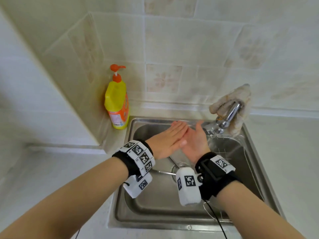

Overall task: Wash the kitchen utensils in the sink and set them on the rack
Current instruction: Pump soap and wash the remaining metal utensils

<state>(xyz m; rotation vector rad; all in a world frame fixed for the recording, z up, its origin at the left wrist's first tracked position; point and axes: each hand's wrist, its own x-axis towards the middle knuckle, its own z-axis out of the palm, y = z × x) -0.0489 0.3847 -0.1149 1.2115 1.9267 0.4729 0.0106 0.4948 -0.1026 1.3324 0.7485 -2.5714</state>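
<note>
Sink (151,210) partly hidden — left hand (165,142) lies flat against right hand (196,141).

Stainless steel sink basin (155,221): the floor from 6 to 8 o'clock is open from above. At centre the left hand (165,142) and right hand (195,140), fingers straight and touching each other, block the drop. 1 o'clock: a chrome tap (231,114) draped with a beige cloth (229,95) overhangs the rim. 3 o'clock: a thin wire rack (222,150) fills the basin's right side. 10 o'clock: a yellow plastic soap bottle with orange pump (116,100) stands beside the rim, against the wall.
</note>
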